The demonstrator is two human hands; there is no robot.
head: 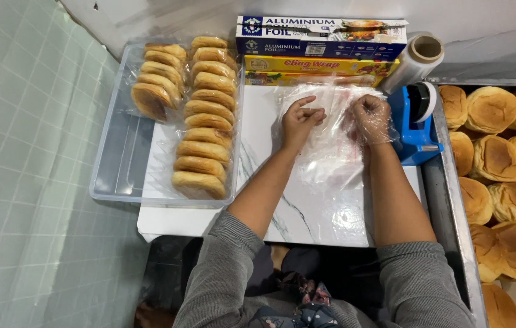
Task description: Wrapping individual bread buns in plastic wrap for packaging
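Note:
My left hand point(301, 119) and my right hand point(371, 117) are raised over a white marble-patterned board point(306, 212). Both pinch a thin clear plastic bag point(331, 152) that hangs and crumples between them, down onto the board. My right hand is wrapped in the clear film or a thin plastic glove. Both hands sit just in front of the boxes at the back.
A clear plastic tub point(115, 164) at the left holds two rows of wrapped buns point(206, 115). At the back lie a blue foil box point(321, 36), a yellow wrap box point(318, 70) and a film roll point(416, 61). A blue tape dispenser point(414, 121) and a tray of buns point(501, 158) stand to the right.

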